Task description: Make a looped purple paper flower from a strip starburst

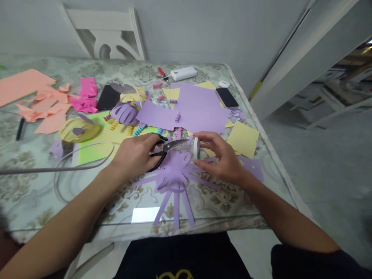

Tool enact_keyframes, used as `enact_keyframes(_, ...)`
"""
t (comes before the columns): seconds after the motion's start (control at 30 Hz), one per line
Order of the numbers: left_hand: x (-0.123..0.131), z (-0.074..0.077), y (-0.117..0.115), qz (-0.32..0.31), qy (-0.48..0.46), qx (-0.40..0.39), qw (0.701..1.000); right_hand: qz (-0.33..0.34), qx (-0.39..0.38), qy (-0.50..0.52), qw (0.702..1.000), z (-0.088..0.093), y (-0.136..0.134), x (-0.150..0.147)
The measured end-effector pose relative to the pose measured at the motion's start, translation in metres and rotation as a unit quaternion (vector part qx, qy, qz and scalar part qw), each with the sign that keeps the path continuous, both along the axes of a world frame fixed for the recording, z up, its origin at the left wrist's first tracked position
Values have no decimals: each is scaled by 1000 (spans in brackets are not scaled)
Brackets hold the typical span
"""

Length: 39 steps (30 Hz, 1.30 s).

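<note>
My left hand (136, 153) is closed around the black handles of a pair of scissors (168, 149), whose blades point right. My right hand (219, 155) pinches a small white roll of tape (197, 147) held upright just at the blade tips. Beneath both hands lies a purple paper piece cut into long strips (174, 182) that fan out over the glass tabletop (72, 186). Both forearms reach in from the near edge.
Purple sheets (192, 106), yellow squares (242, 138), a purple paper lantern (124, 113), pink (85, 97) and orange scraps (46, 108) cover the table. Two phones (226, 97) (108, 97), a white power bank (183, 73), a cable (87, 166). A chair (104, 35) stands behind.
</note>
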<state>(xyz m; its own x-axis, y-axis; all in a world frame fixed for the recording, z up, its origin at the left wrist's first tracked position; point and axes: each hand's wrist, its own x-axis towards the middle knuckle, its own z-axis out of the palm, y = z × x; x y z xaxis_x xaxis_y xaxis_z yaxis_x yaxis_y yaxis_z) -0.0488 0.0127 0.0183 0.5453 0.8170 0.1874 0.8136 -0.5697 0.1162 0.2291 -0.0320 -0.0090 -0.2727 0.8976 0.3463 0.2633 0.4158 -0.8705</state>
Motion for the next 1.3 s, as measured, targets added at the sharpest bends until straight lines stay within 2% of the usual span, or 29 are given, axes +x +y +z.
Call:
enact_keyframes(0.3,-1,2,-3,-53,-4,5,999,-20,-38,16,999,-1,-2,-2)
enact_keyframes(0.8,1,2,-4,-45,14,-16,999,-13,-73,57,996,0,-3,-4)
enact_keyframes(1.3,3,6,-5,-52,13,6,999,-1,-130,71,989,2,-5,-4)
